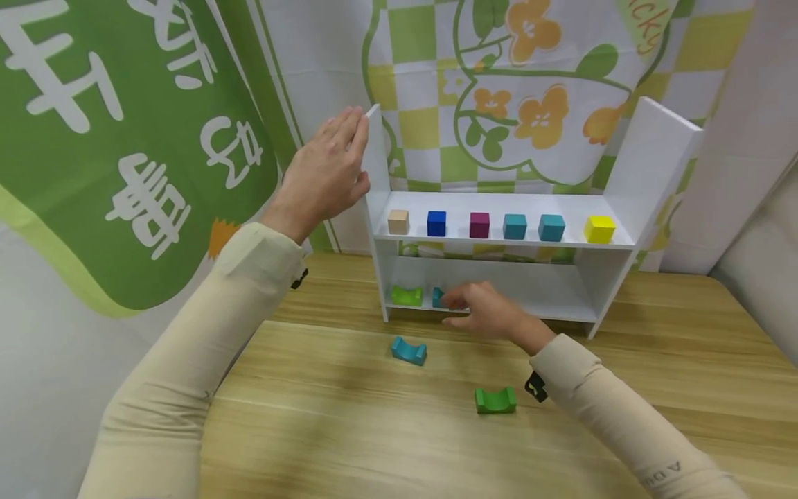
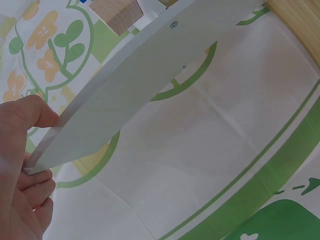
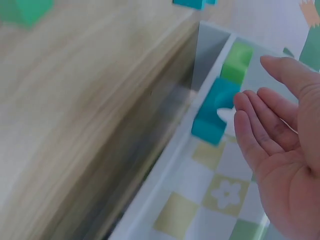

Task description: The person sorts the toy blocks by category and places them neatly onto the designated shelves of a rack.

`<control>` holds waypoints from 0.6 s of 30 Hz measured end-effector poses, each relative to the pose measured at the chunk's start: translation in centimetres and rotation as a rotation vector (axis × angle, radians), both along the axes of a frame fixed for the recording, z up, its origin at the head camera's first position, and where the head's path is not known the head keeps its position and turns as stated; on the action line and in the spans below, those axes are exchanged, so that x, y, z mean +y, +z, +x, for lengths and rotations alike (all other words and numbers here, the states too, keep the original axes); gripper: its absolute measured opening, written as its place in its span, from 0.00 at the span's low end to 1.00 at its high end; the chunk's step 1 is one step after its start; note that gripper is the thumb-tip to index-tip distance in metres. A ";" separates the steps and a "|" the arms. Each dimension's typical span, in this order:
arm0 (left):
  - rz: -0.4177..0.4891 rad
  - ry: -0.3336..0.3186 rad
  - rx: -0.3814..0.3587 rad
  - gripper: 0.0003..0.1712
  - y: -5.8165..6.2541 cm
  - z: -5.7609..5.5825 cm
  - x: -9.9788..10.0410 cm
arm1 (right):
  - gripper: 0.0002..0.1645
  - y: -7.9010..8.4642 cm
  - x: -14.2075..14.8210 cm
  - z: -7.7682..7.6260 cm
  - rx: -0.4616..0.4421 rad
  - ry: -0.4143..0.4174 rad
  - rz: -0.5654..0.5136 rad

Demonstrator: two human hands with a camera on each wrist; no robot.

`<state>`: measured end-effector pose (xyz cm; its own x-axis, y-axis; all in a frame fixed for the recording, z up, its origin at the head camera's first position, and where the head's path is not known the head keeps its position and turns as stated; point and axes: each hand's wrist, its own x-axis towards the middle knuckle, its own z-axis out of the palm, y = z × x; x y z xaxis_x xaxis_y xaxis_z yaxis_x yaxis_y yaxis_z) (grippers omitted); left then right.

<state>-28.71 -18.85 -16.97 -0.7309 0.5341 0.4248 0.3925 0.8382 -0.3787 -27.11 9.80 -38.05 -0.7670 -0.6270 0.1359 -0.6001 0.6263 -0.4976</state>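
A white two-tier shelf (image 1: 657, 149) stands on the table. My left hand (image 1: 327, 163) grips the top of its left side panel (image 2: 105, 107), thumb on one face and fingers on the other. On the lower tier sit a light green notched block (image 1: 407, 296) and a teal notched block (image 3: 212, 112). My right hand (image 1: 489, 312) is beside the teal block, partly covering it in the head view. In the right wrist view its fingers are loosely bent, the thumb is apart, and nothing is held. Whether a fingertip touches the block I cannot tell.
Several cubes line the upper tier, among them a wooden one (image 1: 398, 222), a blue one (image 1: 436, 224) and a yellow one (image 1: 600, 229). In front of the shelf, another teal notched block (image 1: 409, 351) and a green notched block (image 1: 495, 401) lie on the table (image 1: 349, 430).
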 end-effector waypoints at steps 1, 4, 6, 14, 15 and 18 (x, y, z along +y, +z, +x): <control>0.000 0.000 -0.001 0.42 0.0 0.0 0.0 | 0.23 -0.2 -0.3 0.1 -0.005 0.011 -0.001; 0.003 -0.001 -0.001 0.42 0.0 0.0 0.0 | 0.23 -1.1 -1.0 0.5 -0.036 0.035 -0.015; 0.004 -0.004 0.001 0.42 0.0 0.1 0.0 | 0.24 -1.7 -1.4 0.8 -0.054 0.042 -0.019; 0.008 -0.007 0.004 0.42 0.0 0.1 0.1 | 0.24 -4.4 -3.0 1.8 -0.112 0.026 -0.044; 0.008 -0.006 0.004 0.42 0.0 0.1 0.1 | 0.23 -4.7 -3.2 1.9 -0.110 0.026 -0.046; 0.009 -0.006 0.005 0.41 0.0 0.1 0.0 | 0.22 -5.5 -3.7 2.3 -0.109 0.010 -0.058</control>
<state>-28.62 -18.80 -16.99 -0.7255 0.5350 0.4330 0.3960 0.8390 -0.3732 -24.81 6.08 -43.50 -0.7732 -0.6279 0.0885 -0.5466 0.5892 -0.5951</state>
